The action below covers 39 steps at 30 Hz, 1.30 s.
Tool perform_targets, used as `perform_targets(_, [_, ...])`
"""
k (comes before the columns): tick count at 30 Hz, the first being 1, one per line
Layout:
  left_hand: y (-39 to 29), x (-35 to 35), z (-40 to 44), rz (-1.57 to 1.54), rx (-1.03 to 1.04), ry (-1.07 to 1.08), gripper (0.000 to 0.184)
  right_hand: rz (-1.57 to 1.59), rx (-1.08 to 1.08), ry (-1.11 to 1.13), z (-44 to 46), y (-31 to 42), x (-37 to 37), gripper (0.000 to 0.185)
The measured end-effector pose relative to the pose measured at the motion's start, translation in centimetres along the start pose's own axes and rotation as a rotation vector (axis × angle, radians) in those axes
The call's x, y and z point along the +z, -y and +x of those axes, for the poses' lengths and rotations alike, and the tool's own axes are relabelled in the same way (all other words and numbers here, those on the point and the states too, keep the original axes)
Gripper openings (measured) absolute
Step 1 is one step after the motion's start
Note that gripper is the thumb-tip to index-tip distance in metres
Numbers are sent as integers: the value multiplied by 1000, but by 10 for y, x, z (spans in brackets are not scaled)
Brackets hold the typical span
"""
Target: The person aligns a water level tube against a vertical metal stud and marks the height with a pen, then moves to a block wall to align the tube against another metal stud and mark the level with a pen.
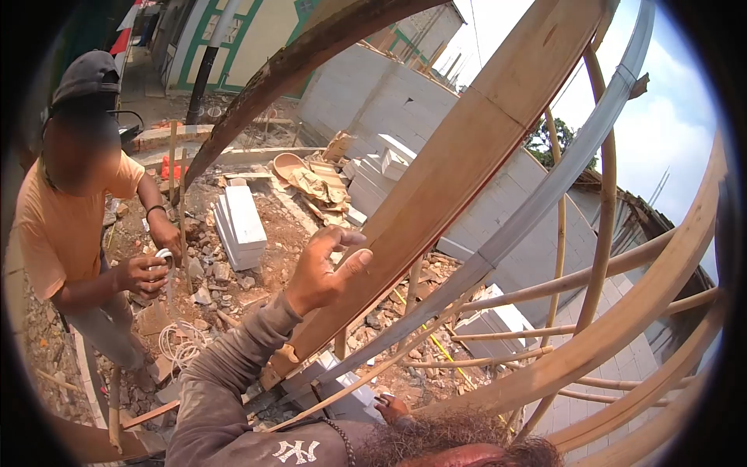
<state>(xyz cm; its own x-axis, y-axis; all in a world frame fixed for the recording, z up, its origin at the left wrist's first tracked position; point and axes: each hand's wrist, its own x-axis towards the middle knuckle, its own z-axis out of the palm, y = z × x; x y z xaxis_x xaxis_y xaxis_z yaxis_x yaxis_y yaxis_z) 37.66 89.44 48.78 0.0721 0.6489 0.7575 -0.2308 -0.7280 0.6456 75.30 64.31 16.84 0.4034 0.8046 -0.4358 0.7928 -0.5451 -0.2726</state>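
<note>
At centre, the left hand (328, 263) is raised beside the long wooden board (436, 187), thumb and fingers apart; contact cannot be told. At bottom centre, a small dark item (382, 400) is seen at the right hand (395, 408), whose grip cannot be told. A white loop (165, 255) is held by a co-worker (70, 226) at left.

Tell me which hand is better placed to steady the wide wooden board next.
Left, I'd judge: the left hand is raised, open and beside the wide wooden board; the right hand sits lower, farther away and partly hidden.
</note>
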Motion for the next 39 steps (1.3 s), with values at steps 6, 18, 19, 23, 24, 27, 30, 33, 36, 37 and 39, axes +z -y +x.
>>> perform_targets(6, [-9, 21, 95, -160, 156, -37, 56, 144, 146, -87, -35, 18, -34, 63])
perform_targets(18, [-104, 60, 313, -731, 243, 201, 81, 184, 155, -132, -17, -71, 57, 57])
perform_targets(19, [-110, 61, 320, -729, 243, 204, 84, 177, 156, -133, -20, -67, 56, 57])
perform_targets(23, [-122, 67, 342, -713, 196, 230, 88, 180, 139, -159, -31, -51, 56, 57])
perform_targets(24, [-123, 68, 347, -704, 156, 239, 87, 184, 135, -160, -34, -47, 55, 57])
perform_targets(27, [-133, 70, 347, -722, 232, 203, 85, 191, 133, -176, -37, -39, 47, 57])
perform_targets(30, [-124, 73, 368, -663, 163, 361, 83, 204, 132, -191, -39, -39, 43, 57])
perform_targets(33, [-126, 81, 366, -719, 166, 285, 79, 218, 134, -206, -38, -37, 43, 57])
perform_targets(36, [-121, 82, 372, -719, 189, 244, 79, 228, 142, -202, -47, -33, 41, 57])
perform_targets(37, [-121, 81, 373, -709, 184, 297, 80, 226, 142, -200, -44, -31, 41, 57])
perform_targets(39, [-121, 81, 372, -728, 136, 309, 80, 224, 142, -197, -43, -27, 43, 57])
